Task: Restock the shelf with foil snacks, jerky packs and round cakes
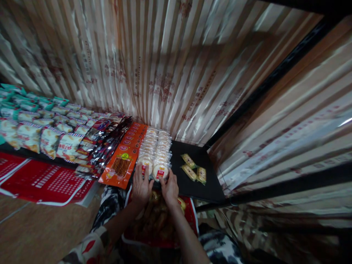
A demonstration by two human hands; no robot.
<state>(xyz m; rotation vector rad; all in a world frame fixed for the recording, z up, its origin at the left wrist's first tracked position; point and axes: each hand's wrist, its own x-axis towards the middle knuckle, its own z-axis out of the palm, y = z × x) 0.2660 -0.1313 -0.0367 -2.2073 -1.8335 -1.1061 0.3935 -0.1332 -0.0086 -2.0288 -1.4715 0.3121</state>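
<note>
Two rows of round white rice crackers in clear wrappers (162, 148) stand packed together on a black shelf (192, 189). My left hand (142, 187) lies against the front packet of the left row, its fingers stretched over the wrapper. At the lower right of the front packet of the right row is my right hand (169, 187), thumb and fingers apart and touching its edge. Just left of the rows lies a flat orange packet of brown sticks (122, 161). Below my hands, a red bag (194, 216) with a white edge holds wrapped items, dim and blurred.
Several small yellow packets (189, 172) lie on the shelf at right. Dark shiny packets (107, 143) and rows of white snack bags (49, 141) fill the left. A plastic-covered corrugated wall (154, 66) rises behind. A black metal bar (264, 86) slants at right.
</note>
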